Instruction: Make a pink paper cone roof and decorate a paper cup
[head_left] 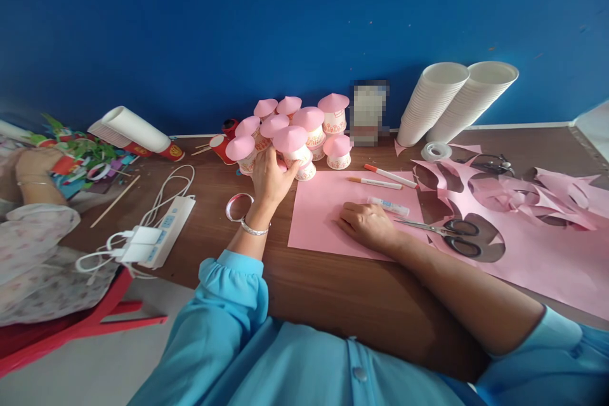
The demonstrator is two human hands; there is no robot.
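Note:
My left hand [275,176] is closed around a paper cup house with a pink cone roof [290,138], at the front of a cluster. Several similar cup houses stand close behind and beside it, one [337,147] at the right end; red drawings mark their white walls. My right hand [366,223] rests on a pink paper sheet [314,228], fingers curled together, with nothing visible in them. Just beyond it lie a glue stick [389,205] and two markers [375,183]. Scissors [442,228] lie right of that hand, blades pointing toward it.
Two tall stacks of white paper cups [432,101] lean near the wall beside a tape roll [436,151]. Cut pink paper [537,254] spreads over the right side. Leftward are another tape roll [239,207], a power strip [172,231] with cables, and another person's arm [40,171].

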